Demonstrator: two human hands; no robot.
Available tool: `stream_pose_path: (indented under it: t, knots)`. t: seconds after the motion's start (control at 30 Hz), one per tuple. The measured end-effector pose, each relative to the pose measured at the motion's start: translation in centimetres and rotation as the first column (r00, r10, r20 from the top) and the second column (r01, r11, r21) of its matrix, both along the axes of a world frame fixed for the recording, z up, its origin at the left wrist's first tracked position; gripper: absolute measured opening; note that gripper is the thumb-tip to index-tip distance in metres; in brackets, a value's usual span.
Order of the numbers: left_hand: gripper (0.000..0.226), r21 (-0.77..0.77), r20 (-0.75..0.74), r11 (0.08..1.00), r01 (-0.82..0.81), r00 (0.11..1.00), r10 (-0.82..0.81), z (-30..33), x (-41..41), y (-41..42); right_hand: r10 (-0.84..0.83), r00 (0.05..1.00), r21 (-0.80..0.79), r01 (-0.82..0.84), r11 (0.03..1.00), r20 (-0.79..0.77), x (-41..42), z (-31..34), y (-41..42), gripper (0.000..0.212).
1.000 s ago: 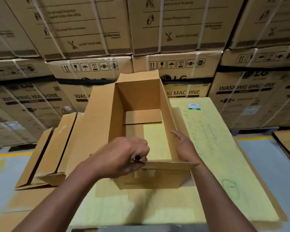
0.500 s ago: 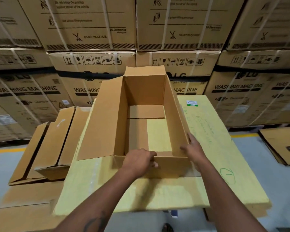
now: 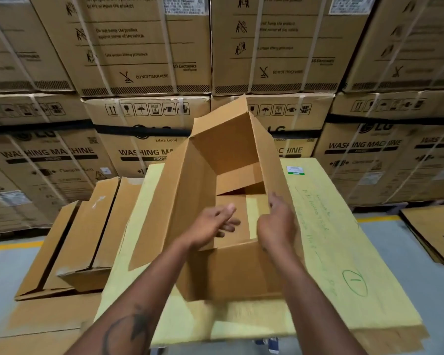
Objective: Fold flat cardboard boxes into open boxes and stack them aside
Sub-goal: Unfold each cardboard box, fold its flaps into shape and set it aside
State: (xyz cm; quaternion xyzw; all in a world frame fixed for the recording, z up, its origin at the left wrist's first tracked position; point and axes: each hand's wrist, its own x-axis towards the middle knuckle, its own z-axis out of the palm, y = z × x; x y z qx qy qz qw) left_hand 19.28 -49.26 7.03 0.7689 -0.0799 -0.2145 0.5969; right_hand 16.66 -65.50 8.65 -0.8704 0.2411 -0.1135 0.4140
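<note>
Right hand (image 3: 276, 224) grips the box (image 3: 231, 272) by its right wall; left hand (image 3: 212, 224) hovers loose inside, holding nothing. I read the box as tilted on the yellow sheet (image 3: 344, 252) — long axis running away, stack (image 3: 82, 239) to the left.

An open cardboard box (image 3: 210, 180) sits tilted on a yellow sheet (image 3: 338, 239) covering the bench. The left hand (image 3: 210, 226) reaches inside, fingers (image 3: 230, 222) loosely spread. The right hand (image 3: 276, 226) grips the box's right wall near its front corner. Folded boxes (image 3: 87, 234) lie at left, washing machine cartons (image 3: 144, 73) stacked behind.
</note>
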Motion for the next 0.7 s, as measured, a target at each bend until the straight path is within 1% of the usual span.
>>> stream_pose_path:
  t: [0.03, 0.07, 0.1, 0.13, 0.17, 0.2, 0.27, 0.3, 0.33, 0.37, 0.4, 0.43, 0.47, 0.5, 0.53, 0.57, 0.63, 0.67, 0.7]
  knots:
    - [0.061, -0.061, -0.031, 0.996, -0.057, 0.998, 0.055, 1.2, 0.7, -1.3, 0.024, 0.999, -0.080, -0.022, 0.997, 0.027, -0.2, 0.2, 1.3, 0.066]
    - [0.051, -0.127, -0.090, 0.988, -0.089, 0.993, 0.078, 2.5, 1.5, -2.7, 0.077, 0.995, -0.126, -0.068, 0.990, 0.068, -0.4, 0.3, 2.7, 0.061]
    - [0.040, -0.173, -0.173, 0.977, -0.120, 0.981, 0.090, 3.8, 2.2, -3.9, 0.155, 0.982, -0.156, -0.138, 0.978, 0.105, -0.6, 0.4, 3.9, 0.055]
    - [0.033, -0.178, -0.244, 0.973, -0.147, 0.965, 0.101, 4.9, 2.8, -4.8, 0.238, 0.964, -0.132, -0.222, 0.966, 0.122, -0.8, 0.5, 4.8, 0.052]
    - [0.026, -0.144, -0.283, 0.978, -0.153, 0.953, 0.108, 5.5, 3.5, -5.3, 0.296, 0.947, -0.043, -0.293, 0.955, 0.124, -1.0, 0.9, 5.2, 0.052]
    - [0.021, -0.090, -0.283, 0.981, -0.173, 0.949, 0.141, 5.6, 4.2, -5.3, 0.331, 0.935, 0.097, -0.344, 0.934, 0.131, -1.0, 1.6, 4.9, 0.047]
    - [0.020, -0.028, -0.201, 0.968, -0.250, 0.950, 0.240, 5.6, 4.9, -5.2, 0.366, 0.907, 0.388, -0.419, 0.821, 0.206, -0.7, 2.6, 2.7, 0.026]
    - [0.018, -0.021, -0.186, 0.955, -0.297, 0.939, 0.288, 5.7, 5.0, -4.9, 0.318, 0.915, 0.489, -0.403, 0.774, 0.249, -0.5, 2.8, 1.1, 0.024]
    - [0.015, -0.036, -0.188, 0.943, -0.331, 0.929, 0.319, 5.8, 4.9, -4.7, 0.234, 0.936, 0.537, -0.344, 0.771, 0.264, -0.3, 2.8, -0.6, 0.026]
    - [0.013, -0.073, -0.198, 0.931, -0.356, 0.921, 0.337, 5.9, 4.9, -4.2, 0.136, 0.956, 0.552, -0.263, 0.791, 0.262, 0.0, 2.6, -2.2, 0.027]
    - [0.012, -0.106, -0.202, 0.918, -0.382, 0.912, 0.356, 5.8, 5.1, -3.4, 0.050, 0.972, 0.524, -0.167, 0.835, 0.230, 0.2, 2.0, -3.8, 0.025]
    - [0.012, -0.115, -0.198, 0.908, -0.403, 0.905, 0.377, 5.8, 5.4, -2.5, -0.004, 0.985, 0.454, -0.076, 0.888, 0.174, 0.5, 1.2, -5.3, 0.023]
    - [0.014, -0.121, -0.188, 0.897, -0.425, 0.897, 0.399, 5.6, 5.8, -1.5, -0.027, 0.996, 0.362, -0.008, 0.932, 0.090, 0.9, 0.0, -6.7, 0.021]
    - [0.018, -0.130, -0.189, 0.886, -0.445, 0.889, 0.418, 5.2, 6.3, -0.3, -0.038, 0.999, 0.283, 0.037, 0.958, 0.000, 1.3, -1.1, -7.9, 0.024]
    - [0.021, -0.135, -0.199, 0.877, -0.462, 0.879, 0.433, 4.4, 6.7, 0.7, -0.038, 0.996, 0.233, 0.057, 0.971, -0.085, 1.8, -2.1, -9.0, 0.034]
    - [0.023, -0.127, -0.223, 0.869, -0.479, 0.867, 0.445, 3.5, 6.8, 1.4, -0.030, 0.989, 0.221, 0.062, 0.973, -0.146, 2.2, -2.8, -9.9, 0.045]
    - [0.027, -0.057, -0.259, 0.857, -0.512, 0.837, 0.482, 0.6, 6.4, 2.4, 0.003, 0.981, 0.287, 0.055, 0.956, -0.195, 3.2, -3.7, -11.0, 0.067]
    - [0.029, -0.021, -0.267, 0.852, -0.524, 0.824, 0.500, -1.0, 6.1, 2.9, 0.025, 0.979, 0.335, 0.045, 0.941, -0.201, 3.7, -4.0, -11.2, 0.073]
    - [0.031, -0.003, -0.268, 0.845, -0.535, 0.814, 0.515, -2.4, 5.8, 3.3, 0.059, 0.977, 0.360, 0.019, 0.933, -0.205, 4.1, -4.3, -11.2, 0.074]
